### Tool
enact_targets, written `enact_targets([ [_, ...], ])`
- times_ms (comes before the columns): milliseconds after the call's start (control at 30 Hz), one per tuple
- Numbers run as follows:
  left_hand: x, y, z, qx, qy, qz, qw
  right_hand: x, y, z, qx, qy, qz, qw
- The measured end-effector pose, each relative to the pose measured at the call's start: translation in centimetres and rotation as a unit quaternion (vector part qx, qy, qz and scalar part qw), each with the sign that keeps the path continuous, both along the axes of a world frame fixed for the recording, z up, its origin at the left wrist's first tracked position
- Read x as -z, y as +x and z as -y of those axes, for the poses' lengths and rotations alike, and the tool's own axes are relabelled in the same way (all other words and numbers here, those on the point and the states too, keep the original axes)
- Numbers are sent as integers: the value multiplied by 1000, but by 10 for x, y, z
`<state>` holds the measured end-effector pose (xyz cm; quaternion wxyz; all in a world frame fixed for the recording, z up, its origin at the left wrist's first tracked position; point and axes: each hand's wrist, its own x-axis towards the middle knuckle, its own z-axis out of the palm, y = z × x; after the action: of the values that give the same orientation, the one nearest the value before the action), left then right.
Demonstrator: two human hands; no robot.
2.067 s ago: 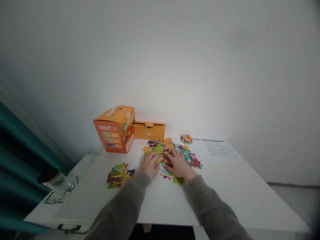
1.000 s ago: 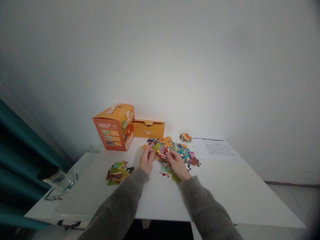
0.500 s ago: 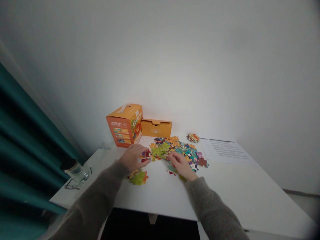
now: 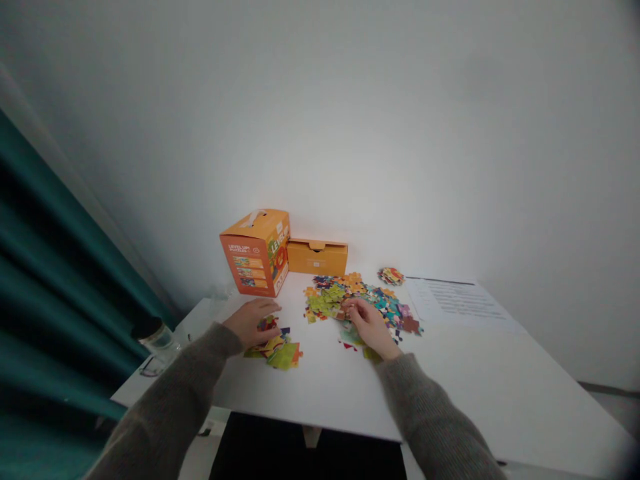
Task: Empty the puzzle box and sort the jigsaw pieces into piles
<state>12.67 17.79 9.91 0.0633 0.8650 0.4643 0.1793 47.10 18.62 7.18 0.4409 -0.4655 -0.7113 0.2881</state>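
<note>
My left hand (image 4: 254,323) is at the small left group of jigsaw puzzle pieces (image 4: 284,357), its thumb and fingers curled around reddish puzzle pieces (image 4: 269,323). Yellow, green and orange pieces lie beside and partly under that hand. At the near edge of the large mixed heap of puzzle pieces (image 4: 384,301), my right hand (image 4: 370,325) has its fingertips pinched together on what looks like a small brownish puzzle piece (image 4: 342,313). Green pieces (image 4: 325,302) lie just left of it. A few loose pieces (image 4: 349,345) show beneath the right wrist.
An orange puzzle box (image 4: 255,257) and a lower open yellow-orange box (image 4: 317,259) stand against the wall. Behind the heap is a small stack of pieces (image 4: 391,276). A printed sheet (image 4: 457,303) lies right; a dark-lidded glass jar (image 4: 159,337) and glasses (image 4: 151,366) lie left.
My left hand has moved left and toward me, carrying the reddish pieces from beside the heap to the left group. My right hand stays at the heap, fingers pinched.
</note>
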Motion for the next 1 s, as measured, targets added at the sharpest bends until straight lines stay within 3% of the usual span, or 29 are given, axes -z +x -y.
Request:
enact_targets([
  [100, -5, 40, -3, 1, 23, -21, 1000, 1, 3, -3, 40, 4, 5, 999],
  [200, -2, 78, -20, 5, 16, -57, 998, 3, 5, -4, 48, 11, 22, 999],
  [367, 11, 110, -63, -33, -43, -97, 994, 4, 8, -4, 50, 19, 38, 998],
  [500, 14, 114, -84, -53, -88, -109, 989, 0, 10, -3, 58, 20, 45, 997],
  [667, 7, 108, -85, -62, -104, -119, 985, -3, 11, -3, 56, 38, 45, 997],
  [867, -21, 92, -72, -78, -84, -137, 984, -1, 15, -6, 60, 41, 42, 997],
  [1000, -43, 82, -59, -93, -43, -65, 993, 0, 15, -5, 64, 45, 51, 996],
])
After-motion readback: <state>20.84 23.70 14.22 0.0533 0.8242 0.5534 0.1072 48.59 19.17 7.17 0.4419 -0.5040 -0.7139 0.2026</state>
